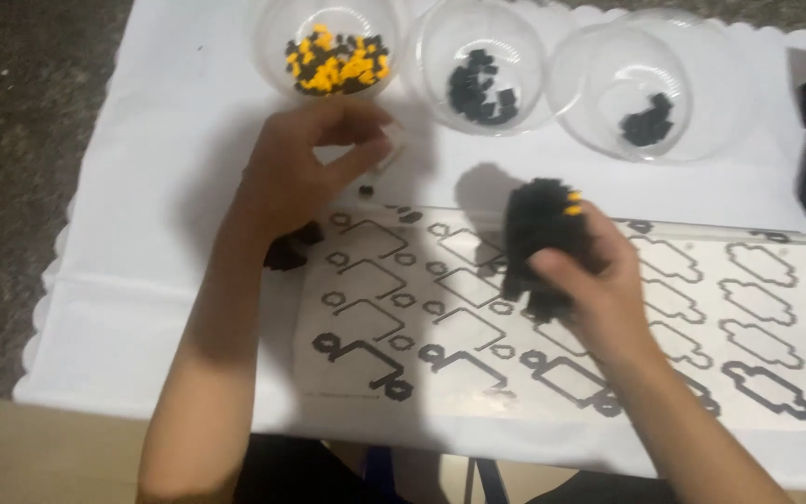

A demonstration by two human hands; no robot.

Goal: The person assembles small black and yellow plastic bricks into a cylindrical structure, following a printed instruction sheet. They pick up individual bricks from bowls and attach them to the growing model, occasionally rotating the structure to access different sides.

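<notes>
Gripping the black block model (538, 245) in my right hand (599, 280), fingers wrapped around it above the instruction sheet (776, 308), I pinch my left hand (305, 173) nearly shut; whether it holds a piece, I cannot tell. The model looks partly built, since loose bricks remain in the three clear cups (272, 47).
</notes>
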